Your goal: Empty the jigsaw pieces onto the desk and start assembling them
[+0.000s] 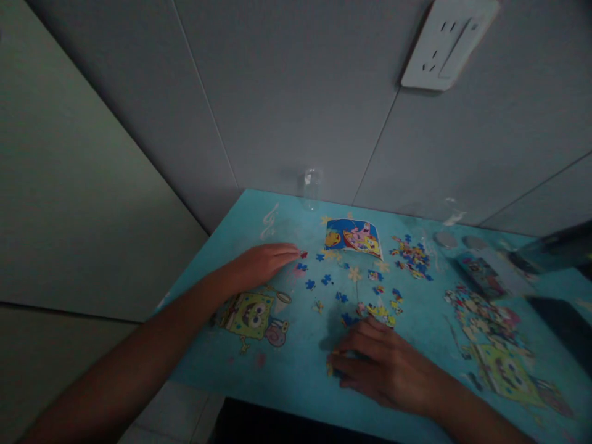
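My left hand [266, 265] rests on the left of the blue tabletop, fingers stretched out. Its fingertips are at a small red jigsaw piece [304, 254]; whether they touch it I cannot tell. Nearer to me, my right hand [386, 364] is curled over a yellow and blue jigsaw piece [330, 365], mostly hidden beneath the fingers. Just beyond its knuckles lie some yellow jigsaw pieces [380, 313]. Loose blue pieces [326, 279] are scattered between the hands. Behind them stands a slightly curved cartoon picture card [354, 237].
A pile of jigsaw pieces [415, 258] lies right of the card, and another heap [485, 314] farther right. A clear cup [311, 188] stands by the wall. Round lids [445, 239] and a box [485, 274] sit at the right. The tabletop [287, 394] carries printed cartoons.
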